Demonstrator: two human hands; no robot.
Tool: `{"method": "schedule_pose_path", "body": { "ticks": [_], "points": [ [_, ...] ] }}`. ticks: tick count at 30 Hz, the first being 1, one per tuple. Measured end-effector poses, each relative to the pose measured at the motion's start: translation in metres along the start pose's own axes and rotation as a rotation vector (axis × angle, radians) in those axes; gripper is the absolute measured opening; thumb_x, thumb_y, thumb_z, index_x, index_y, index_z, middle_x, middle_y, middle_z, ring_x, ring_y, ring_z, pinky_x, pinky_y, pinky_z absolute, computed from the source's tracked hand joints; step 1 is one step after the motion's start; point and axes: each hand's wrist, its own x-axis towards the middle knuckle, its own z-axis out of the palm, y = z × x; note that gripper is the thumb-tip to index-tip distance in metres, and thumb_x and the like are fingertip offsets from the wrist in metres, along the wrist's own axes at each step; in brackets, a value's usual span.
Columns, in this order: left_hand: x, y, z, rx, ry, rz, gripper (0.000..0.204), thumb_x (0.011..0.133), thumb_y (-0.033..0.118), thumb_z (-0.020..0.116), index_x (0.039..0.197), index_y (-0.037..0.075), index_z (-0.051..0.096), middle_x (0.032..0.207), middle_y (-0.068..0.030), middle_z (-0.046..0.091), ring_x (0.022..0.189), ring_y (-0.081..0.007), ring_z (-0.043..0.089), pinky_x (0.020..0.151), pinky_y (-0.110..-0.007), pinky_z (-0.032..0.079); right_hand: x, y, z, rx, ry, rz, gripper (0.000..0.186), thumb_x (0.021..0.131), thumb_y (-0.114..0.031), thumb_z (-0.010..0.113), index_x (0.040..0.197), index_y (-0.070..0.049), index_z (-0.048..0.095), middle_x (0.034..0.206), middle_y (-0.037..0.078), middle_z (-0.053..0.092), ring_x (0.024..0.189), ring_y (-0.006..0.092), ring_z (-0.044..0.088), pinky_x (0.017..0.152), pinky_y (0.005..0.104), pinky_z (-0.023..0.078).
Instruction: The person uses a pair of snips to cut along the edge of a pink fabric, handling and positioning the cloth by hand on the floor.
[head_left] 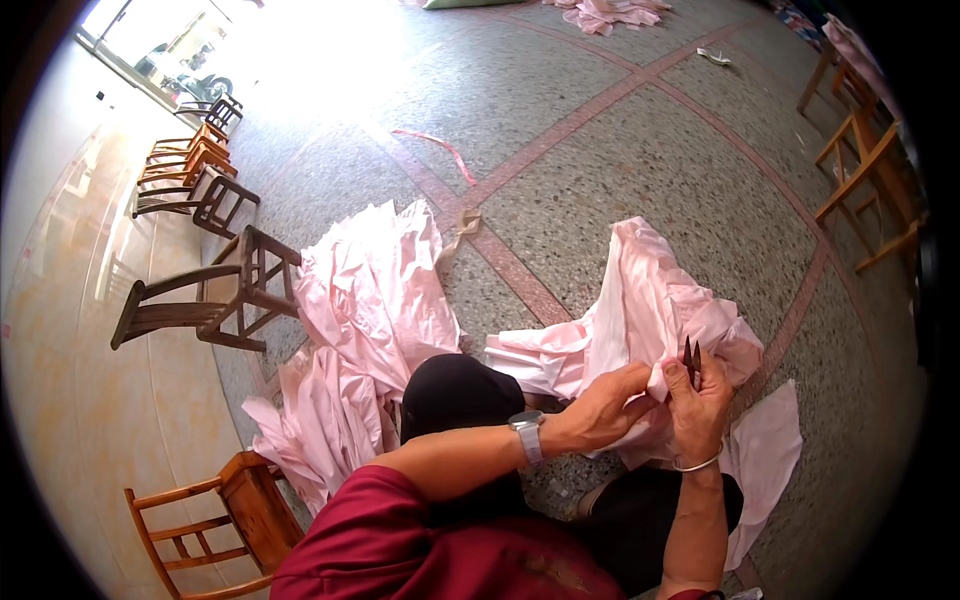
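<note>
My left hand [610,405], with a silver watch on the wrist, grips a fold of pale pink fabric [650,280] near my right knee. My right hand [700,405], with a bracelet on the wrist, is closed on small dark thread snips [693,358], their pointed blades upward beside the thumb, and sits against the same fold. The cloth spreads forward from my hands and down to the floor. A second crumpled pile of pink fabric [360,280] lies to the left of my black-clad knee [455,390].
Wooden chairs [220,290] line the tiled wall on the left, one [245,510] close by my left side. More chairs [865,180] stand at the right. A pink ribbon [440,143], a beige strip [462,228] and another cloth heap [605,14] lie on the speckled floor ahead.
</note>
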Motion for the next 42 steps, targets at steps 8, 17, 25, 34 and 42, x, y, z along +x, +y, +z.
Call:
{"method": "schedule_pose_path", "body": {
  "ticks": [8,17,25,34,42],
  "points": [
    [0.011,-0.003,-0.025,-0.323,0.049,-0.287,0.008,0.092,0.009,0.060,0.090,0.001,0.058,0.079,-0.0026,0.057,0.077,-0.0097,0.053,0.071,-0.027,0.045,0.009,-0.004,-0.022,-0.144,-0.050,-0.036,0.035,0.090,-0.010,0.068,0.120,0.005,0.059,0.113,0.012,0.066,0.103,0.0161,0.062,0.090,0.0289,0.050],
    [0.010,0.012,-0.022,-0.571,0.090,-0.433,0.007,0.096,0.010,0.059,0.094,0.004,0.059,0.087,0.0009,0.064,0.081,-0.0058,0.058,0.077,-0.023,0.047,0.010,0.025,-0.028,0.007,-0.163,0.064,0.028,0.090,-0.011,0.069,0.114,0.003,0.062,0.092,0.003,0.066,0.085,0.0094,0.059,0.077,0.0267,0.050],
    [0.008,0.009,-0.031,-0.293,0.038,-0.377,0.013,0.099,0.016,0.057,0.097,0.003,0.057,0.084,0.0027,0.058,0.078,-0.0036,0.051,0.075,-0.021,0.044,0.011,0.002,-0.049,0.070,0.031,0.056,0.011,0.094,-0.011,0.060,0.092,-0.001,0.059,0.067,0.005,0.058,0.061,0.0089,0.054,0.057,0.0271,0.045],
    [0.012,0.013,-0.019,-0.091,0.210,-0.176,0.019,0.100,0.020,0.054,0.104,0.002,0.049,0.093,-0.0025,0.048,0.087,-0.0108,0.048,0.078,-0.026,0.042,0.007,-0.020,-0.054,-0.165,0.150,-0.286,0.010,0.093,-0.010,0.061,0.091,-0.001,0.058,0.066,0.003,0.054,0.059,0.0081,0.047,0.055,0.0264,0.042],
    [0.010,0.022,0.003,0.406,0.146,0.047,0.046,0.082,0.014,0.074,0.115,-0.005,0.049,0.108,-0.0180,0.050,0.100,-0.0288,0.054,0.082,-0.039,0.044,0.002,-0.029,-0.040,-0.133,0.020,-0.316,0.010,0.092,-0.008,0.060,0.095,0.001,0.058,0.076,0.011,0.062,0.067,0.0143,0.058,0.062,0.0288,0.048]
  ]
}}
